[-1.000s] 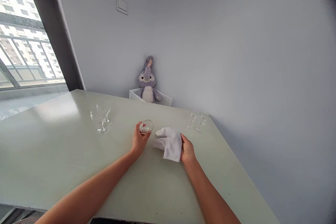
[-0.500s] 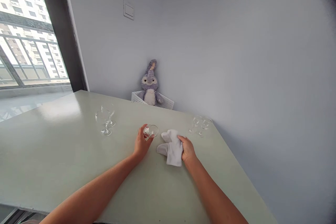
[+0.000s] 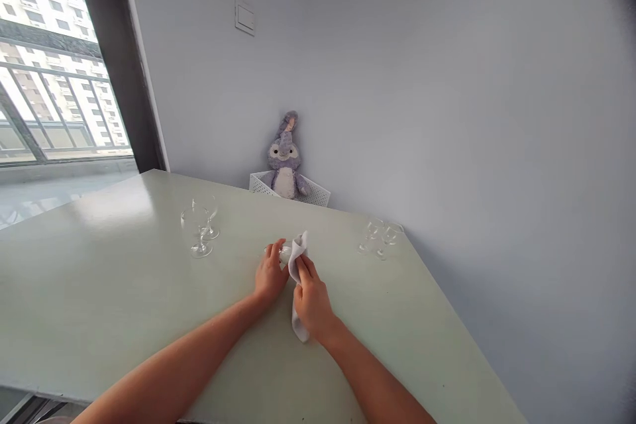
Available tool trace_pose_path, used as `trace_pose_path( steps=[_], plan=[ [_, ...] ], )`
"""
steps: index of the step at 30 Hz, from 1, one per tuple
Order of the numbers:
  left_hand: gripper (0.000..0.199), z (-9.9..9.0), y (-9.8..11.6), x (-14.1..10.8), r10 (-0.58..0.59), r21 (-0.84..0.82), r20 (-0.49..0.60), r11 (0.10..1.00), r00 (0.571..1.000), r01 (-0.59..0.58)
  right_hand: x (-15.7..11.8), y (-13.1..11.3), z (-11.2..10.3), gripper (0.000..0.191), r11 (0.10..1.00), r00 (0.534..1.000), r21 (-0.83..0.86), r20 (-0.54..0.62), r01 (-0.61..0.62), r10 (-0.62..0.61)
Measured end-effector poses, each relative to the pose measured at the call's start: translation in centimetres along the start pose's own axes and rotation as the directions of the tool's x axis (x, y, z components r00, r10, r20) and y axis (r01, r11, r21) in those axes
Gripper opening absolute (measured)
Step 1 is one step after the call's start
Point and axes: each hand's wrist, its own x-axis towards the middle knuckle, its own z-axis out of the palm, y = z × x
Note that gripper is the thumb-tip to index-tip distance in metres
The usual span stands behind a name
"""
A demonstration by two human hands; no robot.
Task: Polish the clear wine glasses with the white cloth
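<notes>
My left hand (image 3: 271, 273) is closed around a clear stemmed glass (image 3: 285, 253), which is tipped on its side above the table. The white cloth (image 3: 298, 253) is in my right hand (image 3: 313, 298), pressed against the mouth of that glass. One end of the cloth hangs down below my right fingers. The cloth and my fingers hide the glass's rim and part of its bowl.
Two stemmed glasses (image 3: 201, 232) stand on the left of the pale table (image 3: 124, 305). Another pair of stemmed glasses (image 3: 380, 237) stands near the right edge. Behind the table a plush rabbit (image 3: 284, 165) sits in a white basket (image 3: 318, 196) against the wall.
My right hand has moved left with the cloth, bringing it against the glass's mouth. My left hand still holds the glass and has turned it slightly.
</notes>
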Motion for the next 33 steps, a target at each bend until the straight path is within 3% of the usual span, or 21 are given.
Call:
trace_pose_path(
  steps=[3, 5, 8, 10, 11, 14, 16, 18, 20, 24, 26, 27, 31, 33],
  plan=[
    [0.050, -0.1, 0.0, -0.1, 0.130, 0.071, 0.014, 0.989, 0.991, -0.130, 0.1, 0.4, -0.9, 0.051, 0.945, 0.976, 0.262, 0.147, -0.196, 0.162],
    [0.054, -0.1, 0.1, -0.2, 0.225, 0.075, 0.048, 0.971, 0.973, -0.229, 0.3, 0.7, -2.0, 0.047, 0.790, 0.907, 0.486, 0.368, -0.375, 0.204],
    [0.057, -0.3, 0.6, -0.6, 0.325, 0.027, 0.108, 0.944, 0.940, -0.330, 0.8, 1.2, -4.1, 0.043, 0.476, 0.797, 0.680, 0.600, -0.557, 0.076],
    [0.056, -0.3, 0.9, -0.9, 0.324, 0.000, 0.129, 0.945, 0.937, -0.327, 1.1, 1.5, -5.3, 0.043, 0.362, 0.768, 0.720, 0.640, -0.592, -0.020],
    [0.055, -0.4, 1.0, -0.9, 0.312, -0.003, 0.131, 0.949, 0.941, -0.315, 1.2, 1.6, -5.7, 0.043, 0.352, 0.761, 0.722, 0.648, -0.595, -0.042],
    [0.054, -0.7, 1.1, -0.8, 0.326, 0.044, 0.130, 0.942, 0.937, -0.334, 1.2, 1.6, -5.7, 0.038, 0.497, 0.789, 0.680, 0.613, -0.540, 0.019],
    [0.054, -1.1, 0.9, -0.5, 0.385, 0.115, 0.139, 0.909, 0.913, -0.401, 1.0, 1.7, -4.8, 0.029, 0.634, 0.838, 0.615, 0.537, -0.469, 0.098],
    [0.053, -1.6, 0.8, -0.3, 0.456, 0.186, 0.159, 0.857, 0.876, -0.480, 0.7, 1.8, -3.7, 0.020, 0.692, 0.871, 0.573, 0.459, -0.439, 0.172],
    [0.050, -2.0, 0.9, -0.1, 0.525, 0.236, 0.181, 0.798, 0.832, -0.554, 0.6, 2.1, -2.6, 0.019, 0.646, 0.872, 0.594, 0.404, -0.479, 0.274],
    [0.047, -2.8, 1.4, 0.1, 0.595, 0.255, 0.222, 0.730, 0.773, -0.635, 1.0, 3.2, -2.4, 0.029, 0.404, 0.811, 0.721, 0.386, -0.562, 0.439],
    [0.048, -3.0, 1.6, 0.4, 0.581, 0.249, 0.249, 0.735, 0.775, -0.630, 1.3, 4.0, -3.1, 0.029, 0.361, 0.812, 0.748, 0.398, -0.557, 0.428],
    [0.046, -3.0, 1.6, 0.5, 0.567, 0.245, 0.271, 0.741, 0.778, -0.625, 1.4, 4.4, -3.5, 0.029, 0.383, 0.823, 0.743, 0.402, -0.549, 0.401],
    [0.034, -3.0, 1.4, 0.8, 0.494, 0.151, 0.361, 0.806, 0.791, -0.572, 1.6, 5.1, -5.3, 0.022, 0.613, 0.873, 0.632, 0.429, -0.475, 0.234],
    [0.033, -3.1, 1.4, 0.9, 0.404, 0.062, 0.379, 0.886, 0.832, -0.459, 1.7, 4.7, -6.2, 0.017, 0.708, 0.889, 0.577, 0.430, -0.406, 0.160]
  ],
)
